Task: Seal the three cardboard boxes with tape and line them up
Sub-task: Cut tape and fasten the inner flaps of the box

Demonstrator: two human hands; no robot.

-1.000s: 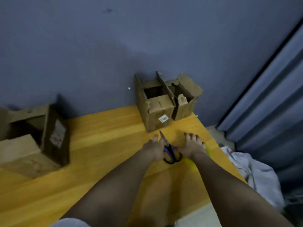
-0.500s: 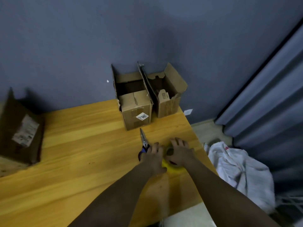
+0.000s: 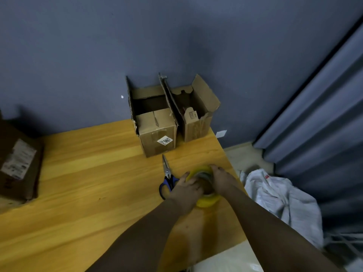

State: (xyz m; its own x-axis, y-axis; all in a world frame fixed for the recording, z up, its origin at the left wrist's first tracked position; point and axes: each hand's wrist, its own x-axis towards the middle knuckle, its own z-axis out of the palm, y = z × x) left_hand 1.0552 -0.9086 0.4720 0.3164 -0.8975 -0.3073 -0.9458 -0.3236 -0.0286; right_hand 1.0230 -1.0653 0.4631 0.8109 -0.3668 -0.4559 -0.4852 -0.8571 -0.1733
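Both my hands hold a yellowish roll of clear tape [image 3: 206, 200] over the wooden table [image 3: 88, 173]. My left hand [image 3: 185, 190] grips its left side and my right hand [image 3: 221, 179] curls over its right side. Two open cardboard boxes stand against the wall beyond: one with a white label [image 3: 157, 134], and a smaller one [image 3: 198, 122] to its right, flaps up. A third, darker box [image 3: 17, 161] lies at the table's left edge, partly cut off. Blue-handled scissors [image 3: 167, 177] lie just left of my left hand.
The table's right edge runs close to my right arm. Beyond it, white cloth [image 3: 279, 195] lies on the floor by a grey curtain [image 3: 324, 114]. A pale sheet [image 3: 225, 260] sits at the table's near edge. A grey wall backs the table.
My left hand left the scissors, and both hands closed round the tape roll and tilted it up off the table. The view shifted right, so the left box slid toward the frame edge.
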